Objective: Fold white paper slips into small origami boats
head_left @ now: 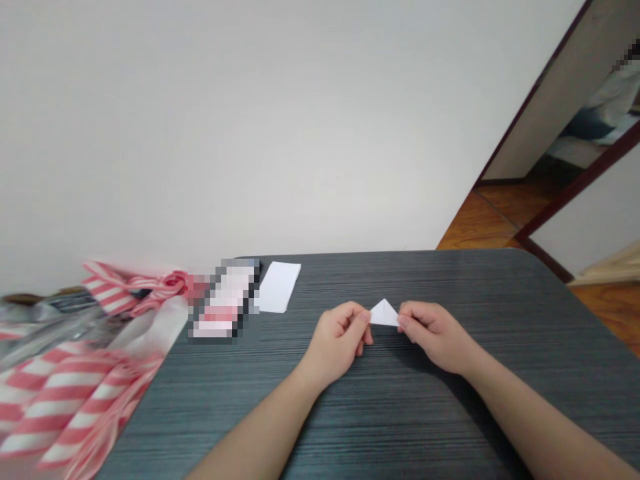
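A small piece of white paper (384, 313), folded into a triangle, is held just above the dark table, its point facing away from me. My left hand (343, 340) pinches the left corner between thumb and fingers. On the other side, my right hand (435, 333) grips the right corner the same way. A faint crease shows near the triangle's top. My fingertips cover both of its lower corners.
White paper sheets (280, 287) lie at the table's back left, beside a pixelated phone-like object (225, 300). Red-and-white striped fabric (75, 393) and clear plastic are left of the dark table (225, 400). A white wall (280, 133) stands behind.
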### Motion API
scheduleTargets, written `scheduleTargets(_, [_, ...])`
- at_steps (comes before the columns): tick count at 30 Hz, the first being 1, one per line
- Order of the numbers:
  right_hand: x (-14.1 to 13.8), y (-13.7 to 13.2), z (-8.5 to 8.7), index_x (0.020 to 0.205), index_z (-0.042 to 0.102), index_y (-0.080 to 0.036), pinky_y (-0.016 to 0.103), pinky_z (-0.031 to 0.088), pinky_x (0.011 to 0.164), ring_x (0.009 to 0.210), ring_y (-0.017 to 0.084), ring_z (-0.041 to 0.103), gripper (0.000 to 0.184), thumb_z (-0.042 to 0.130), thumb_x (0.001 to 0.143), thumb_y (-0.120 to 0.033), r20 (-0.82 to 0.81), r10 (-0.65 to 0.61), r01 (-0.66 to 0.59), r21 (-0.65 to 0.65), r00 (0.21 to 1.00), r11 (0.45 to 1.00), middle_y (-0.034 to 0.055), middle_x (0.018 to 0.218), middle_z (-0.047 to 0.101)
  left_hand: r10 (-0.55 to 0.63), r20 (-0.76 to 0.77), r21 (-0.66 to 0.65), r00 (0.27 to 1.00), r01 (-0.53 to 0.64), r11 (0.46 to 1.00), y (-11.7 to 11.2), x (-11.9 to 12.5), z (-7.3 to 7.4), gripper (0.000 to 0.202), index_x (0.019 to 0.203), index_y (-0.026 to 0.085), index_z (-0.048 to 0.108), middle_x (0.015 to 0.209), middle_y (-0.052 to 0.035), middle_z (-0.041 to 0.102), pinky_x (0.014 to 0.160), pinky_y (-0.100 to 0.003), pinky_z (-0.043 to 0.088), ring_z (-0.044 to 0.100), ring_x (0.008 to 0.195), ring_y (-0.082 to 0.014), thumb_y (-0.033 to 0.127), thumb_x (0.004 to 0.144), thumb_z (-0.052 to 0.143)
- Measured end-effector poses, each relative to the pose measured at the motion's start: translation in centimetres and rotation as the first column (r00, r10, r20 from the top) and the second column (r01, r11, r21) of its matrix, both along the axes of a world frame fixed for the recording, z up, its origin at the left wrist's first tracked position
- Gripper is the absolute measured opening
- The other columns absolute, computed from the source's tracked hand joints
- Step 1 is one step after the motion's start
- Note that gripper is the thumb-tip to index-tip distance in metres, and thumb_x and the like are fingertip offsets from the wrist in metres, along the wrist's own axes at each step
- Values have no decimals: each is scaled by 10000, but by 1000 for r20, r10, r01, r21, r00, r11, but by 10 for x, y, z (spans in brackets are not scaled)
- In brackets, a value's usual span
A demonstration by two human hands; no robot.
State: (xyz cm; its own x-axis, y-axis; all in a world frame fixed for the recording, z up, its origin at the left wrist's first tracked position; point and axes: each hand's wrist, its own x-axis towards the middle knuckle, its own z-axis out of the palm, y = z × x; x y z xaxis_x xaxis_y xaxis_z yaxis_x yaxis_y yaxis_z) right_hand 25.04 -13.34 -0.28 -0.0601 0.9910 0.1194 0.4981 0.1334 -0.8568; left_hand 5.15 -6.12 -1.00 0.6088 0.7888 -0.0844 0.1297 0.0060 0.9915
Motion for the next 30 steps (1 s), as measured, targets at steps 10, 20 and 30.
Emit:
scheduleTargets(10, [-2,0,0,684,516,-191,247,356,588,586,129,456,266,462,943,-215,-16,5,-6,-39,1000,999,-35,607,490,-27,-62,41,998,30,999,-1,-1,1,381,667,168,561,526,14,567,460,-200,340,458,432,-85,413,947,480])
scheduleTargets(20, [0,0,-2,640,470,-191,238,312,544,552,114,401,262,479,902,-184,-28,30,-33,-107,999,994,-50,575,442,-39,71,60,997,35,998,-1,2,-4,276,1151,177,610,726,29,571,544,-213,431,547,550,-91,273,894,574])
scheduleTargets(30, [-1,2,-8,725,501,-190,251,356,591,575,122,450,317,434,1002,-330,-236,5,-23,-72,972,997,-35,609,490,-130,-73,188,989,142,972,-1,2,-4,369,1206,126,664,676,16,582,572,-221,416,506,576,-101,306,894,585])
